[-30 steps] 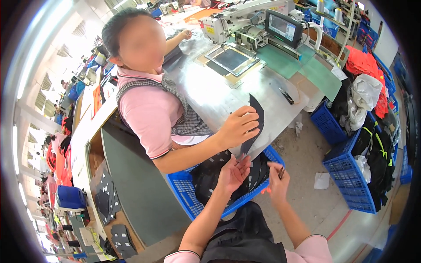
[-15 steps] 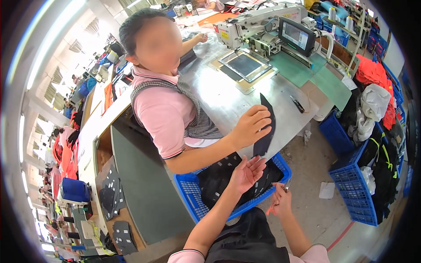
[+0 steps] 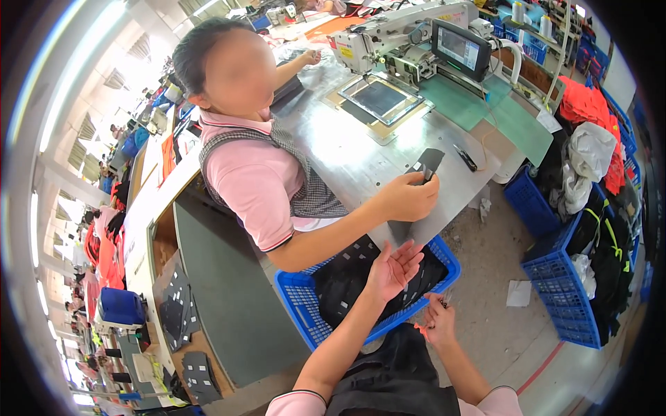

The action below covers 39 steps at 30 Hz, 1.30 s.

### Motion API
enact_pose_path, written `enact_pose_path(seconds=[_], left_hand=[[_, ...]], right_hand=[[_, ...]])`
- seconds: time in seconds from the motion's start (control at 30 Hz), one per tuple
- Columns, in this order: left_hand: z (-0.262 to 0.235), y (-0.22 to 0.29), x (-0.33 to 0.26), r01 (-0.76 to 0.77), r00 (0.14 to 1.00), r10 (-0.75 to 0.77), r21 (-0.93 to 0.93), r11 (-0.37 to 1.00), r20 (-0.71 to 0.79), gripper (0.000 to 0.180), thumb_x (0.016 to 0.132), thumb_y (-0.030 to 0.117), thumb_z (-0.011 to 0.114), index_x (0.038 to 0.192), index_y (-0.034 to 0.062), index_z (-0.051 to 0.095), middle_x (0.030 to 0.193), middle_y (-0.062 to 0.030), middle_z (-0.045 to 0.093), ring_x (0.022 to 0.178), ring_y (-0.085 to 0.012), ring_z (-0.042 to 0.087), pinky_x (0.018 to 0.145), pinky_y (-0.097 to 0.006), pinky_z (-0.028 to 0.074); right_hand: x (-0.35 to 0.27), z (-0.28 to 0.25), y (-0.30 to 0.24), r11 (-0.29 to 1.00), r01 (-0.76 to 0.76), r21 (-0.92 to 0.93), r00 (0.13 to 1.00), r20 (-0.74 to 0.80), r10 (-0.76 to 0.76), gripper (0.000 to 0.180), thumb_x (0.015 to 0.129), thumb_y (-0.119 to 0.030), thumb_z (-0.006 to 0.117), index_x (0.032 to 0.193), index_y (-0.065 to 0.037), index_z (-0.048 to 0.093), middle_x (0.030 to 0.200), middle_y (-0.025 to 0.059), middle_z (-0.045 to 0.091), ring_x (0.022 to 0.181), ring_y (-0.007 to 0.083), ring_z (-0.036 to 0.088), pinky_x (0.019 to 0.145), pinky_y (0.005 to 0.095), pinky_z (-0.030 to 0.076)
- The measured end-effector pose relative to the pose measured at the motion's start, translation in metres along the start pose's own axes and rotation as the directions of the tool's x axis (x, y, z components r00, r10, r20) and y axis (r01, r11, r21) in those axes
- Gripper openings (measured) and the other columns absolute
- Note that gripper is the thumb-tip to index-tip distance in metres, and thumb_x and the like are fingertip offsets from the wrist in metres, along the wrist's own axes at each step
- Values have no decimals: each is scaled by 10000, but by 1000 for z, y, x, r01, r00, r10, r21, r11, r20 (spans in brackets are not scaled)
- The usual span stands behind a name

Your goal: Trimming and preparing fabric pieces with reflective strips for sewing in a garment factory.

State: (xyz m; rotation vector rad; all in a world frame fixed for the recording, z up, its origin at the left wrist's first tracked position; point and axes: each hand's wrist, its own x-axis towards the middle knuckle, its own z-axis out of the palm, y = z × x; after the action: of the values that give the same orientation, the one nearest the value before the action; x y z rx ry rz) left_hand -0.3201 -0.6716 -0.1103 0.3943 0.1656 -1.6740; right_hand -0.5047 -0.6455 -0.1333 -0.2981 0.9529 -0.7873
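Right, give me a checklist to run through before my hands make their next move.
1. Left hand free: ok, palm up and open, nothing in it.
2. Right hand free: not ok, it holds a small object with an orange part.
3. Dark material released by the co-worker: not ok, the co-worker's hand holds it over the metal table.
4. Left fingertips clear of that material: cannot tell, they overlap in this view.
5. Black tool on the table away from your hands: ok, it lies beyond the co-worker's hand.
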Motion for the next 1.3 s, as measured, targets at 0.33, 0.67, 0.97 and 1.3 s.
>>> enact_pose_path(seconds=[0.33,0.67,0.97,1.3], left_hand=[[-30,-7,-4,-81,947,101,77,994,-306,386,927,371,468,1097,27,505,1181,-159,562,1062,-268,565,840,-343,506],[-9,1,7,-30,992,28,-12,999,-124,619,909,547,343,1154,-3,486,1233,-189,522,1087,-310,549,896,-446,466],[18,-6,42,18,998,-10,118,993,-65,677,847,620,413,1130,13,511,1200,-195,526,1122,-364,511,908,-494,445],[-35,13,83,-64,922,70,-30,998,381,264,914,275,440,1009,66,571,1089,-60,581,971,-176,573,818,-320,463]], right_hand=[[-2,-6,10,1000,-12,-29,1000,6,12,196,877,-166,584,902,28,574,490,-57,346,374,44,297,369,213,232],[-1,1,1,1000,6,-2,1000,-8,-6,203,878,-171,585,906,29,570,489,-59,336,378,44,289,372,211,227],[-17,-8,-16,996,84,-28,994,-70,-86,209,885,-195,578,881,14,586,491,-64,350,375,38,287,362,206,210],[59,73,-116,932,361,38,927,91,-363,240,926,-245,512,976,-14,552,497,-63,274,390,40,248,351,224,186]])
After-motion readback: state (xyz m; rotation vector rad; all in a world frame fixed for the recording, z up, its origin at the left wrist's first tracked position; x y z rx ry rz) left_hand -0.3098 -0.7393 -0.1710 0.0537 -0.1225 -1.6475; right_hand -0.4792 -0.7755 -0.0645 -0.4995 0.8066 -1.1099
